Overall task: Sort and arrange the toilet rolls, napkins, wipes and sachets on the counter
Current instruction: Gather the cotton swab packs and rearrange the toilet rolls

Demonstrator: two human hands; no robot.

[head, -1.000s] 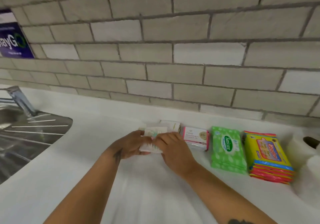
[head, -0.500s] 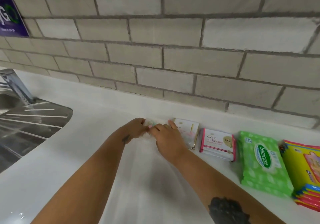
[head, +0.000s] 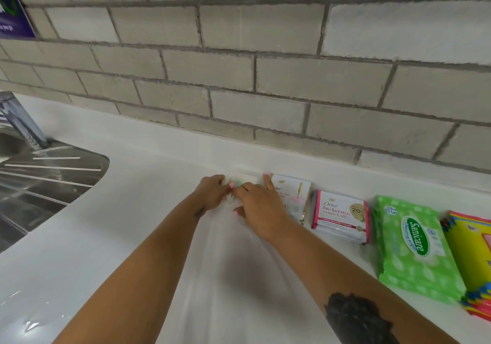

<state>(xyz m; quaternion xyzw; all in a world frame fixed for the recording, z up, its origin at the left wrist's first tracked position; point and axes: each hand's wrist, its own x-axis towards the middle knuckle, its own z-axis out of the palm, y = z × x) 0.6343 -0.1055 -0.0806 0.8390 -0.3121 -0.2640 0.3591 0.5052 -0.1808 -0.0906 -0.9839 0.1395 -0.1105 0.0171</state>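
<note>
My left hand (head: 212, 192) and my right hand (head: 261, 205) meet over a small pile of white sachets (head: 233, 200) against the counter's back edge, mostly hidden under them. Both hands' fingers curl onto the pile; my right forefinger points toward the wall. Right of it lie a white-and-gold Dove sachet pile (head: 295, 195), a pink-edged Dove sachet pile (head: 341, 216), a green Sanicare wipes pack (head: 414, 248) and a yellow napkin pack (head: 473, 253) at the frame's edge.
The white counter (head: 132, 224) runs along a grey brick wall (head: 265, 78). A steel sink drainboard (head: 47, 179) with a tap (head: 24, 123) sits at the left. A purple sign (head: 10, 11) hangs at upper left.
Both hands have slid the white sachet pile back toward the wall, left of the Dove sachets. The view has shifted left, so the toilet rolls are out of frame.
</note>
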